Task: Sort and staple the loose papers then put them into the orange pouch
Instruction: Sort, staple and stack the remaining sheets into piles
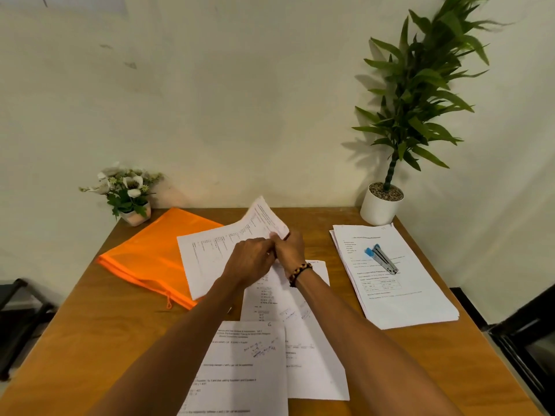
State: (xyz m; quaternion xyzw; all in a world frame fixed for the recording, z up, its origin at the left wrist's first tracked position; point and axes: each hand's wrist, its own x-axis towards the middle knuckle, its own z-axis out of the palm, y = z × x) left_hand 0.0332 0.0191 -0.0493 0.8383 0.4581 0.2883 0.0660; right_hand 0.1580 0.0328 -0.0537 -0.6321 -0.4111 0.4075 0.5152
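Note:
Both hands meet above the middle of the wooden table and hold a small set of printed sheets. My left hand lies over the near corner of the sheets. My right hand, with a beaded bracelet at the wrist, pinches the raised top sheet at its edge. The sheets partly overlap the orange pouch, which lies flat at the left. Loose printed papers lie under my forearms. A blue and grey stapler rests on a paper stack at the right.
A small pot of white flowers stands at the back left corner. A tall green plant in a white pot stands at the back right. The wall runs behind the table. Dark furniture sits off both sides.

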